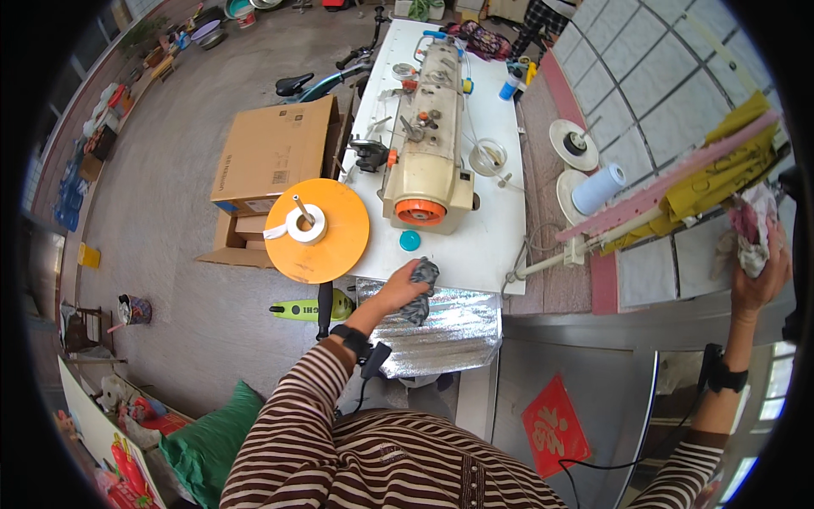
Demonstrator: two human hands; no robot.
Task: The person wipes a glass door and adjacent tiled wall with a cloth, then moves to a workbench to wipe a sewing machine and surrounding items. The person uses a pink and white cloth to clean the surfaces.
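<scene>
My left hand (402,287) grips a crumpled grey patterned cloth (420,292) at the near edge of a white sewing table (470,264). Raised at the far right, my right hand (766,267) holds a bunched white and pink cloth (753,232) close to a tiled wall. An industrial sewing machine (429,146) with an orange handwheel stands on the table, and a teal round lid (409,240) lies just in front of it. Left of my left hand is an orange disc (346,235) carrying a roll of white tape (318,232).
Yellow cloth (706,184) hangs over a pole on the right. A blue thread cone (598,189) stands on a spool holder by the wall. Silvery sheeting (445,331) hangs below the table's near edge. A cardboard box (273,153) and a green scooter (299,310) are left.
</scene>
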